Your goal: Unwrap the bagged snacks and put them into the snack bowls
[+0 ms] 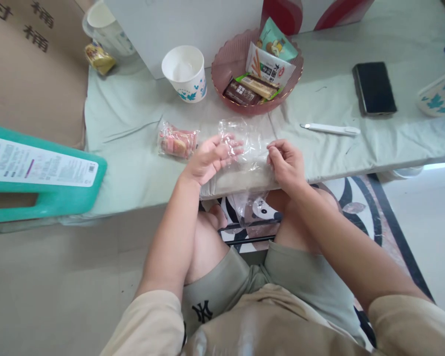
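While sitting at the near edge of the tabletop (133, 163), a person is working a clear plastic bag (249, 148) between both hands, the film draping over the edge toward the knees. Thin, limp and probably slippery, the bag is likely weighing almost nothing and crumpling at a touch, so it is best pinched at its rim. The left hand (211, 157) is lying half open, fingers loosely curled with the film across them; the right hand (286, 163) is pinching the bag's edge with fingertips drawn together. At ten o'clock from the hands a wrapped pink snack (177, 141) is lying; a paper cup (185, 73) and a pink snack bowl (226, 59) are sitting toward twelve, a white pen (330, 129) at two.
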Demonstrator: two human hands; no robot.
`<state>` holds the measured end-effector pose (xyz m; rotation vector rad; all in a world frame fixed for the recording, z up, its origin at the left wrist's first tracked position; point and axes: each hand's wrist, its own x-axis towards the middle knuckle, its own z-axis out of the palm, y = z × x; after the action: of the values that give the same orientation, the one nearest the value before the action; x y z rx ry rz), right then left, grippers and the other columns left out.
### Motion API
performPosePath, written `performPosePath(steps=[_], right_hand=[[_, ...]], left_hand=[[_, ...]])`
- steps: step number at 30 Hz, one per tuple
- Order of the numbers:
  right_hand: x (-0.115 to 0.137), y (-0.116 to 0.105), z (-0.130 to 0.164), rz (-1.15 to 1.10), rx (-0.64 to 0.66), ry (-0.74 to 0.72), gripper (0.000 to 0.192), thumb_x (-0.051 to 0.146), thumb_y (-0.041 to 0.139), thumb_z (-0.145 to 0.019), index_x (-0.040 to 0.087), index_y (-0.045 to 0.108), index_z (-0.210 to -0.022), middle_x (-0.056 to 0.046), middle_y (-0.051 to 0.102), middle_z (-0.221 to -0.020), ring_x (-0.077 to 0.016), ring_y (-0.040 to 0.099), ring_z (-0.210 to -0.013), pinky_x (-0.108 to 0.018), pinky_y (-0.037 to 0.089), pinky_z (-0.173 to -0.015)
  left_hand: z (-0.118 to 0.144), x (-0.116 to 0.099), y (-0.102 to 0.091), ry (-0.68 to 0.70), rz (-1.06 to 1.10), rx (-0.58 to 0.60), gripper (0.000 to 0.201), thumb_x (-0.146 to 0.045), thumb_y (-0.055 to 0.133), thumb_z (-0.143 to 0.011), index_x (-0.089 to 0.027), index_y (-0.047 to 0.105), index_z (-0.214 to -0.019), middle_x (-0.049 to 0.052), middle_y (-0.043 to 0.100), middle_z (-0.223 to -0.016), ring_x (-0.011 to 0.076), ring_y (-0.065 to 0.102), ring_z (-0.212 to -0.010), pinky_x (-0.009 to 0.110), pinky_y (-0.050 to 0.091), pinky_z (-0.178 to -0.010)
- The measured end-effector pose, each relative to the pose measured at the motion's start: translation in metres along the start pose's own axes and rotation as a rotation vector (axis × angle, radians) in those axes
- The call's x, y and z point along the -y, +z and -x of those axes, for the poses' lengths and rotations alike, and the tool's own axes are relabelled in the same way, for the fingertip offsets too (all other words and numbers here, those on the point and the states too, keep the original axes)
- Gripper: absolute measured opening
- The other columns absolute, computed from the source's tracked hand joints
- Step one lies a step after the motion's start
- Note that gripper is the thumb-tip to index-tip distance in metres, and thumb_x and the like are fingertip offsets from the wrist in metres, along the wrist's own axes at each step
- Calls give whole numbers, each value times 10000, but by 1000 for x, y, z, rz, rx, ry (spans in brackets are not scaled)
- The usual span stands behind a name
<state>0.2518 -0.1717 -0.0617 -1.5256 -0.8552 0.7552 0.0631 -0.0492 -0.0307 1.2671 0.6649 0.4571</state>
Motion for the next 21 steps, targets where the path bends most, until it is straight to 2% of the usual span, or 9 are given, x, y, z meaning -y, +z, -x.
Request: performPosePath(steps=[1,3,5,7,10,12,14,18,21], right_hand=[[-3,-1,0,-27,-22,-7,311,547,634,-896,239,593,-878,52,505,-603,-95,437,-502,-251,355,-501],[-8,-3,0,-70,-47,-35,354,597,624,-902,246,583,-891,41,508,-643,-99,440,-519,-254,370,-508],[-11,-5,2,-92,-38,-73,410,658,641,-872,254,588,-909,17,553,-729,-112,494,-579,-262,418,-538],[-9,-8,3,-99,4,-86,490,716,691,-799,264,593,-962,-20,631,-892,-151,605,-734,-284,502,-620],[-2,-10,4,-95,117,-58,601,688,788,-703,273,587,-1088,-51,692,-1106,-208,684,-975,-342,578,-806],[3,-10,4,-39,216,-22,561,585,824,-706,255,612,-1106,-49,727,-1059,-205,709,-928,-358,584,-827],[5,-8,4,32,269,9,393,486,794,-757,226,656,-1017,-36,741,-924,-184,715,-804,-348,581,-772],[4,-2,4,1,221,-4,188,395,693,-831,217,649,-872,-17,737,-835,-140,687,-673,-318,571,-703],[3,-1,4,-13,167,-36,169,387,676,-844,227,651,-893,-19,756,-950,-114,648,-624,-296,561,-640]], left_hand=[[0,1,4,-64,-46,61,511,-492,817,-706,-182,637,-1070,139,768,-1090,274,755,-1031,434,600,-921],[-1,5,10,-124,-122,72,360,-340,815,-722,-153,672,-994,127,788,-977,251,774,-938,418,610,-901],[-3,9,13,-80,-156,-25,215,-239,734,-787,-149,686,-976,99,795,-954,205,775,-886,382,617,-890],[-4,11,14,4,-156,-111,171,-218,669,-841,-161,693,-1000,78,796,-1006,171,771,-866,352,622,-871],[-4,10,12,80,-165,-130,166,-283,656,-882,-181,707,-1002,66,788,-1068,162,770,-876,331,626,-846],[-3,7,11,103,-162,-132,181,-348,674,-886,-188,713,-963,66,786,-1081,171,771,-900,330,625,-842],[-1,4,10,119,-133,-133,223,-407,695,-877,-195,708,-945,71,781,-1130,186,770,-946,338,622,-862],[0,0,7,101,-60,-53,406,-409,781,-802,-228,671,-1148,88,761,-1208,226,758,-1046,361,613,-903],[-2,3,6,-16,-145,25,424,-326,780,-800,-193,662,-1185,99,787,-1037,228,774,-949,357,612,-850]])
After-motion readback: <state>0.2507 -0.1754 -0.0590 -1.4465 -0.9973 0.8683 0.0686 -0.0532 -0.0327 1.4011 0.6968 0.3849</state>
